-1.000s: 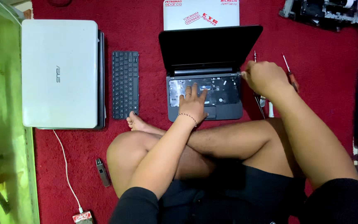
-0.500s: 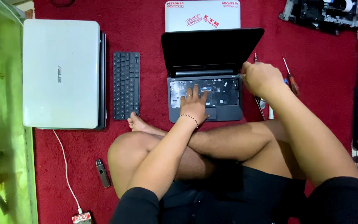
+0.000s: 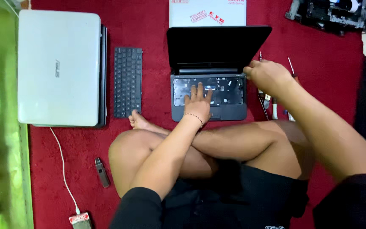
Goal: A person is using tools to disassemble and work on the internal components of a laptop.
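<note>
The black laptop sits open on the red carpet in front of the person's crossed legs, and its keyboard is already out: the tray where the keys belong shows bare metal and board, while a detached black keyboard lies apart to the left, between this machine and a closed white laptop. So the strip-down looks begun but not far along, as a judgement: screen, hinge and palm rest are all in place. The left hand lies flat with fingers spread on the exposed tray, pressing or steadying it. The right hand is curled at the top right corner of the base, near the hinge; whether it pinches a tool or a screw cannot be told, since the fingers hide it. Screwdrivers lie just right of the laptop, under that wrist. A white cable runs down the carpet at left, with a small dark stick beside it.
</note>
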